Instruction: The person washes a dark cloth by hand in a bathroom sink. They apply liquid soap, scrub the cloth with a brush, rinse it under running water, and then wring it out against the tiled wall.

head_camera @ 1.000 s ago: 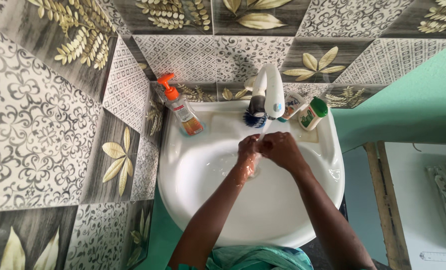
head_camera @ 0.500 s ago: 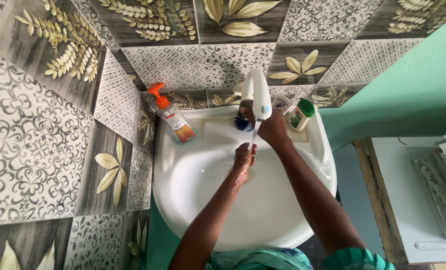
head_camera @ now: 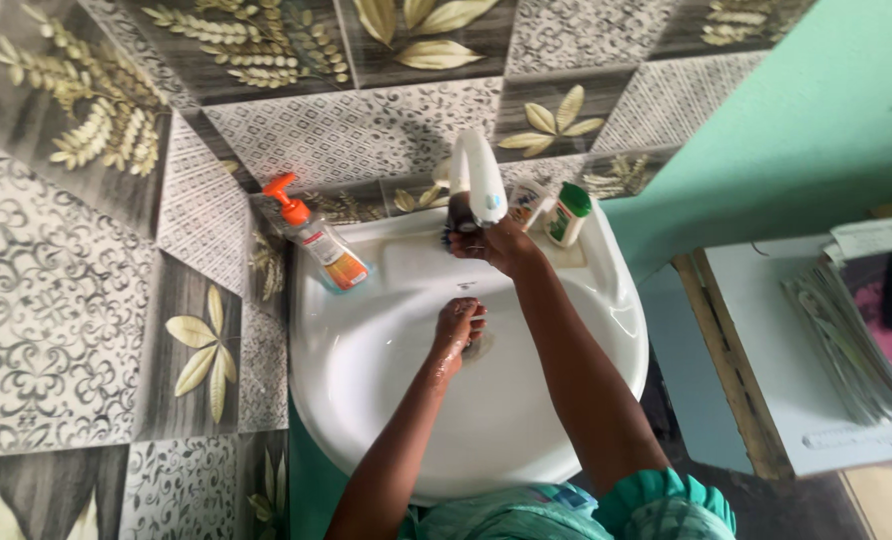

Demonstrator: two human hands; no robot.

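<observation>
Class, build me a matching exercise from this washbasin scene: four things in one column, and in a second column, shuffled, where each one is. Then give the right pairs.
Column one:
1. left hand
2. right hand
3. pump bottle with orange top
4. white bottle with green cap

Column two:
A. on the basin rim, left of the tap
B. up at the white tap
C. on the basin rim, right of the tap
D. low in the bowl of the white basin, near the drain

Pairs: 1-D, 2-B, 3-A, 4-C
</observation>
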